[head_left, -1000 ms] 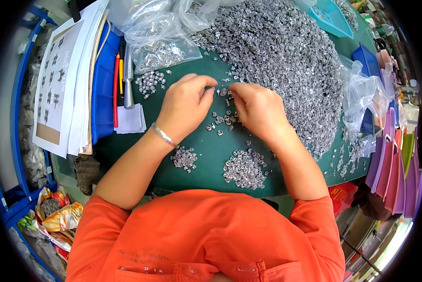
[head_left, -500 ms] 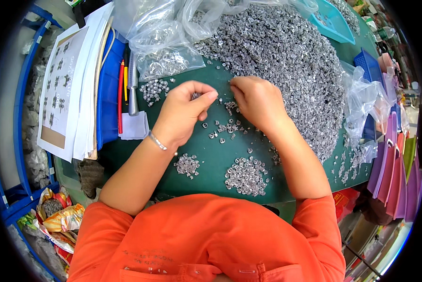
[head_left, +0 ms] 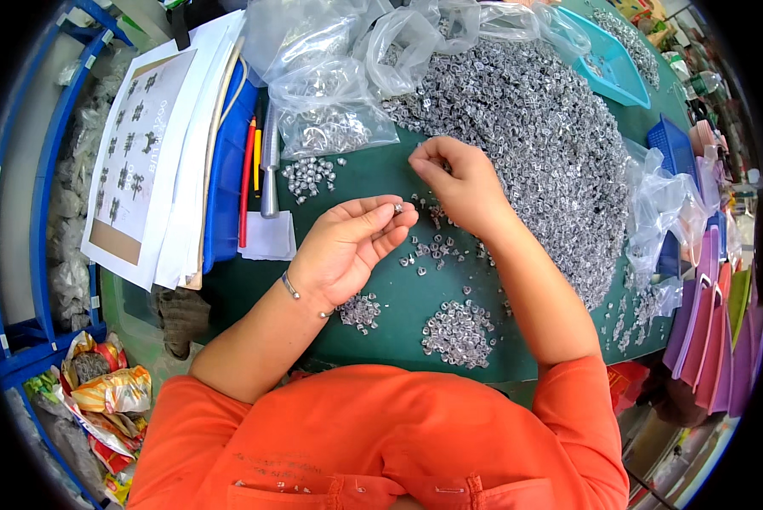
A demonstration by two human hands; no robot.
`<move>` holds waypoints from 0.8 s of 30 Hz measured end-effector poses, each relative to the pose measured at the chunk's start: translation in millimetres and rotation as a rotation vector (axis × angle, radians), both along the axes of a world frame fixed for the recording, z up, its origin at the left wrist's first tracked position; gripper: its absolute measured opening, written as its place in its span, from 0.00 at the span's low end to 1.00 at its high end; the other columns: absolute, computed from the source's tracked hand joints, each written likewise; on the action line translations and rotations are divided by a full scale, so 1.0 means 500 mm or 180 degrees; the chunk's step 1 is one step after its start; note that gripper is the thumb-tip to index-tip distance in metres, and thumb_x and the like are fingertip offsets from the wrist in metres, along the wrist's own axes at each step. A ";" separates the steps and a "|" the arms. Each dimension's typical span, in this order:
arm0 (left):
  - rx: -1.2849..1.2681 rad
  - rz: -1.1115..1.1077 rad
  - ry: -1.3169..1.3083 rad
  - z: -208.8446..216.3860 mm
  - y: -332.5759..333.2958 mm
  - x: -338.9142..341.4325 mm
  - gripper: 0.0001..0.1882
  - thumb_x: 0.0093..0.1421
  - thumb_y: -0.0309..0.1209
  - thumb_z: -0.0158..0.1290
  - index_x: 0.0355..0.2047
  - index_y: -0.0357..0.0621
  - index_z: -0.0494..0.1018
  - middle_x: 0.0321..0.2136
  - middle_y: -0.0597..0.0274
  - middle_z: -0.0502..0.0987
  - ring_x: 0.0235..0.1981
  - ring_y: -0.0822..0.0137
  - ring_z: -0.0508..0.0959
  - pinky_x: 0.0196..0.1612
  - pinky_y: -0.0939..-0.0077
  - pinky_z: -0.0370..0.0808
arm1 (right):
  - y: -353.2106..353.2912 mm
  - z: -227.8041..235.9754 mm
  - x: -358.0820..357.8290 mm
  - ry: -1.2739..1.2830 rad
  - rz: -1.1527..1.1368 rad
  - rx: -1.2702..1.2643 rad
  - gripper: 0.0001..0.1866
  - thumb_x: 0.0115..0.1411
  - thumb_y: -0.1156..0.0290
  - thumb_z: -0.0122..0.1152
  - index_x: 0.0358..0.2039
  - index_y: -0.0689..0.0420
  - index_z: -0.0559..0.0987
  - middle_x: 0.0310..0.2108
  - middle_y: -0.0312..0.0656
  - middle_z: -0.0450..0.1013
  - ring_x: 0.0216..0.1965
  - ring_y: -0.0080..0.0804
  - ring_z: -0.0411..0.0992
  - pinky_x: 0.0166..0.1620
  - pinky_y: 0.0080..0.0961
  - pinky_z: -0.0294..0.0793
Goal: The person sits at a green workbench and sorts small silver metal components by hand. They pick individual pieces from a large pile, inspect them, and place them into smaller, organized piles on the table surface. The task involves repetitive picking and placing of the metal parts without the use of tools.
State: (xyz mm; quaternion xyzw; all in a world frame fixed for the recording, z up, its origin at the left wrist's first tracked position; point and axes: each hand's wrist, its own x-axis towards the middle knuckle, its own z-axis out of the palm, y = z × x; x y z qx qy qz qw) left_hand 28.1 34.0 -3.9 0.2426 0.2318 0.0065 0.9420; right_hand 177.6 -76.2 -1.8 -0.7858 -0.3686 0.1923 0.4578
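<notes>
My left hand (head_left: 347, 242) is turned palm up, pinching a small silver metal piece (head_left: 397, 208) between thumb and fingertips. Just beyond it to the right, my right hand (head_left: 462, 183) is closed in a pinch; whatever it may hold is too small to make out. Under and beside the right hand spreads a big heap of small silver metal pieces (head_left: 534, 127). Loose pieces (head_left: 432, 249) lie scattered between the hands on the green tabletop (head_left: 381, 327). Nearer to me are a small pile (head_left: 360, 312) by my left wrist and a larger pile (head_left: 458, 333) to its right.
Clear plastic bags (head_left: 326, 110) with more pieces lie at the back, beside a small cluster of pieces (head_left: 309, 176). At left are a blue bin (head_left: 224, 200), papers (head_left: 143, 161), red and yellow pencils (head_left: 248, 183) and a metal tool (head_left: 269, 183). A turquoise tray (head_left: 611, 72) sits far right.
My left hand has turned palm up and come nearer to me, showing a metal piece at its fingertips. My right hand stays pinched near the heap. The whole view has shifted slightly.
</notes>
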 end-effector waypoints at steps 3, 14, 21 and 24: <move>-0.0103 -0.0168 -0.0087 -0.005 -0.009 -0.003 0.09 0.59 0.23 0.48 0.40 0.33 0.71 0.38 0.55 0.76 0.39 0.69 0.76 0.44 0.81 0.74 | -0.057 0.023 -0.025 0.3092 -0.0036 0.0638 0.07 0.59 0.71 0.53 0.34 0.62 0.73 0.26 0.34 0.70 0.26 0.20 0.66 0.28 0.16 0.68; 0.0004 -0.0499 -0.0418 0.009 -0.056 -0.019 0.09 0.56 0.19 0.50 0.37 0.40 0.73 0.37 0.59 0.76 0.38 0.70 0.76 0.43 0.79 0.71 | -0.149 -0.014 -0.108 0.5264 0.0327 0.2137 0.07 0.59 0.72 0.53 0.35 0.62 0.72 0.29 0.38 0.70 0.27 0.21 0.65 0.28 0.16 0.67; -0.0027 -0.0686 0.0050 0.025 -0.067 -0.044 0.09 0.58 0.20 0.45 0.38 0.36 0.72 0.37 0.57 0.75 0.41 0.67 0.75 0.46 0.75 0.72 | -0.179 -0.009 -0.129 0.4805 0.0029 0.2291 0.08 0.59 0.75 0.51 0.38 0.64 0.71 0.33 0.41 0.71 0.31 0.25 0.68 0.31 0.20 0.70; -0.0188 -0.0554 0.0324 0.020 -0.076 -0.063 0.12 0.60 0.24 0.41 0.42 0.32 0.69 0.41 0.53 0.73 0.46 0.63 0.73 0.49 0.70 0.71 | -0.172 0.008 -0.168 0.4142 -0.0400 0.2643 0.09 0.58 0.78 0.48 0.40 0.64 0.70 0.36 0.44 0.70 0.35 0.29 0.70 0.35 0.23 0.72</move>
